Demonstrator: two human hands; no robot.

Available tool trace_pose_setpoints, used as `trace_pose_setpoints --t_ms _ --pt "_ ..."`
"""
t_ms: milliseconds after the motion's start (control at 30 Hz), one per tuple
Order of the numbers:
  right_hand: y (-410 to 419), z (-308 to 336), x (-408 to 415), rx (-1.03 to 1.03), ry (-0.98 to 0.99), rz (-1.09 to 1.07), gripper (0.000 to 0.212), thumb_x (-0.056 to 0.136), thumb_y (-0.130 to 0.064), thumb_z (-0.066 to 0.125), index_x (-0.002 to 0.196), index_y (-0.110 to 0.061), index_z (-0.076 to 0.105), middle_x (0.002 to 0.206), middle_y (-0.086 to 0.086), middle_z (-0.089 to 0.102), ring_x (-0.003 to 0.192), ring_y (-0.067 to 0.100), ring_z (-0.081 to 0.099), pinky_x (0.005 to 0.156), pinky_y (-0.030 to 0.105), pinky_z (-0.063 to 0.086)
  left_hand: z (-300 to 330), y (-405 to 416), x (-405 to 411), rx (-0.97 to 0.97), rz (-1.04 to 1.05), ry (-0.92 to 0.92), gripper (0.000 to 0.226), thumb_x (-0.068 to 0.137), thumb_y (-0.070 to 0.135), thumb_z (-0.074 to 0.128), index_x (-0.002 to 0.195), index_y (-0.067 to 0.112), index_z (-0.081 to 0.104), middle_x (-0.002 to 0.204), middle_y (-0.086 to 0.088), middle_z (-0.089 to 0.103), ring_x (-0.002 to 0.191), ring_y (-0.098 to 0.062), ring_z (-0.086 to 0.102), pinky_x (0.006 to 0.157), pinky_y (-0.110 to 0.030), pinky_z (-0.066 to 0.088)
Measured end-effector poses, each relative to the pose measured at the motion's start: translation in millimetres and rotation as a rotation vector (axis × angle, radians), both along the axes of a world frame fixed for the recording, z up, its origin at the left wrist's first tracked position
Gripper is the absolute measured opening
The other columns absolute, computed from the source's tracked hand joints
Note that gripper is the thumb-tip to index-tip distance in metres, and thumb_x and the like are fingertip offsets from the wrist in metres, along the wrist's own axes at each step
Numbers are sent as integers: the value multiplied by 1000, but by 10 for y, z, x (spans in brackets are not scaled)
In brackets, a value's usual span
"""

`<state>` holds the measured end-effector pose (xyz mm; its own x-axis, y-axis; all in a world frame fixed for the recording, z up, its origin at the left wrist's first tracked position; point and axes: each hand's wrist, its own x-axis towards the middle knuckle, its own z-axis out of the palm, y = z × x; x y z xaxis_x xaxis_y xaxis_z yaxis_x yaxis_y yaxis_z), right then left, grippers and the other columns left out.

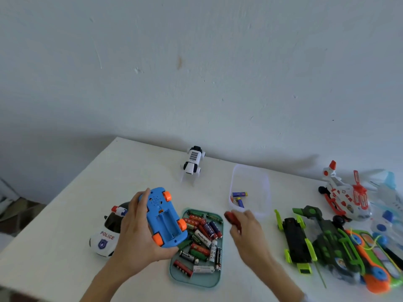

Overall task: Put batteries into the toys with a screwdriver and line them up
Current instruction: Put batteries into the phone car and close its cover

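Above the table (65, 214), the left hand (135, 234) has its grip closed around an upturned blue toy car (164, 219), battery bay open, beside the tray of batteries (200, 243); the right hand (246, 234) clasps a red-handled screwdriver (232, 217).

Soft, dim daylight — wide-angle bending, right hand (244, 227) motion-blurred.

batteries (201, 240) lying in tray (174, 272), frame bottom centre | police car (104, 238) sitting left | clear box (250, 171) sitting upper right
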<state>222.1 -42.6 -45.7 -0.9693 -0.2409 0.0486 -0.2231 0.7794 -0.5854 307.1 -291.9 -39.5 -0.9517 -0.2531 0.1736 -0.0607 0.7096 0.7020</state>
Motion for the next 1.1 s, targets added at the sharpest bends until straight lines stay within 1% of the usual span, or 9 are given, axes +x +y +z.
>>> trace_pose_setpoints --t_ms 100,200,300,400,533,600,767,933,1100 --pt "83 -411 106 140 -57 -75 21 98 -17 44 116 -17 54 99 1 48 85 19 53 76 28 44 -43 11 -5 -27 -26 4 142 31 68 73 150 22 10 146 2 22 129 -22 33 105 -48 32" --pt "159 -637 73 309 59 -150 28 94 -17 54 122 -18 59 100 1 58 92 24 55 79 33 43 -63 27 2 -35 -50 10 142 31 69 75 149 24 9 146 1 23 131 -22 33 108 -51 31" --pt "167 -668 52 288 197 -177 34 73 -5 78 105 -15 69 87 2 64 76 28 59 66 37 47 -47 35 15 2 -48 22 140 32 67 76 149 25 11 146 3 23 129 -23 34 106 -55 34" --pt "148 -585 140 161 274 -144 37 66 -8 84 101 -13 71 97 5 63 83 31 60 69 40 49 -27 47 29 4 -45 28 140 32 66 74 149 22 13 144 3 24 126 -20 33 106 -53 33" --pt "108 -392 375 88 4 115 40 84 -42 66 122 -30 59 112 -10 46 110 12 42 97 28 37 -44 42 63 11 -19 0 141 32 66 73 150 20 13 144 1 25 127 -19 31 107 -51 32" --pt "86 -356 446 212 -99 209 53 86 -52 57 135 -36 43 121 -12 37 113 9 35 100 25 29 -59 34 89 23 -2 -17 142 31 67 73 151 19 14 146 -1 26 132 -23 30 109 -52 30" --pt "52 -325 462 276 -184 244 62 91 -51 52 145 -34 27 129 -9 34 120 13 34 102 28 29 -88 -7 129 4 15 -44 142 31 69 72 150 19 16 144 -3 29 132 -25 32 109 -53 32" --pt "56 -342 444 137 -264 219 61 86 -40 64 139 -32 36 121 -11 38 115 11 38 101 27 34 -82 -35 135 -10 24 -50 143 30 71 72 150 19 16 146 -3 28 133 -25 30 110 -53 31" --pt "22 -383 422 69 -270 189 60 86 -35 66 140 -32 40 114 -10 37 112 11 40 100 28 38 -73 -39 152 -3 32 -42 141 31 70 71 150 18 16 146 -1 27 132 -20 29 109 -48 29"
